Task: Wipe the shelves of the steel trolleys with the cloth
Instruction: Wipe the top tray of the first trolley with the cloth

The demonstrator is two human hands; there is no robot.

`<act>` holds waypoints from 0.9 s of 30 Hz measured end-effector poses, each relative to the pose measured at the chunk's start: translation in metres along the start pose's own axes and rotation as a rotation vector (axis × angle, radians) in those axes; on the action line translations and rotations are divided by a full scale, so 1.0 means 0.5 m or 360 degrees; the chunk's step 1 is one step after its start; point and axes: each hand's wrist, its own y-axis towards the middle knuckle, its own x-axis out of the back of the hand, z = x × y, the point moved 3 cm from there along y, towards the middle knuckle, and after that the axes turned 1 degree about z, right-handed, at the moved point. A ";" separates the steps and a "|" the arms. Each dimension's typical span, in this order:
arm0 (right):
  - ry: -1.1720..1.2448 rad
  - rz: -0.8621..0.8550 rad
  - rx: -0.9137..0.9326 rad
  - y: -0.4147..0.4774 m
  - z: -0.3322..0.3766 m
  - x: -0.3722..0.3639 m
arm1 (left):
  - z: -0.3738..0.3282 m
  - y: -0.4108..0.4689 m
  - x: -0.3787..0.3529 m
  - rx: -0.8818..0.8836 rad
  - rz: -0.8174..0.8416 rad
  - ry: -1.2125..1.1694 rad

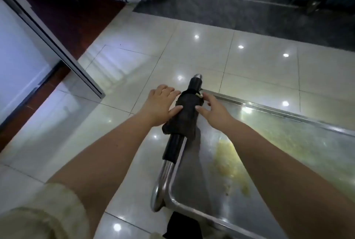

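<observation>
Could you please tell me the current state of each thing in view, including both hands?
cloth: dark, draped over the trolley handle, not on the shelf.
trolley handle: partly covered by the cloth.
top shelf: soiled with yellowish smears, not yet wiped clean.
left hand: fingers fairly straight, resting on the cloth.
right hand: fingers spread, thumb touching the cloth.

Head-worn view, steeply down, close over trolley handle [173, 149].

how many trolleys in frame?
1. The trolley fills the lower right, its handle under the cloth at centre. Others may stand out of view.
</observation>
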 end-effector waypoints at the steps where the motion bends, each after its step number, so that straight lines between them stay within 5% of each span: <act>1: 0.0028 -0.0012 -0.0046 0.014 0.000 -0.003 | 0.005 0.008 -0.007 -0.0039 0.0026 -0.0006; 8: 0.0322 0.0077 -0.0300 0.057 -0.012 0.016 | 0.025 0.032 -0.027 -0.0156 0.0023 -0.0132; 27: -0.0536 -0.0189 0.0424 -0.091 0.108 0.100 | -0.097 0.032 0.105 -0.0281 -0.0080 -0.0181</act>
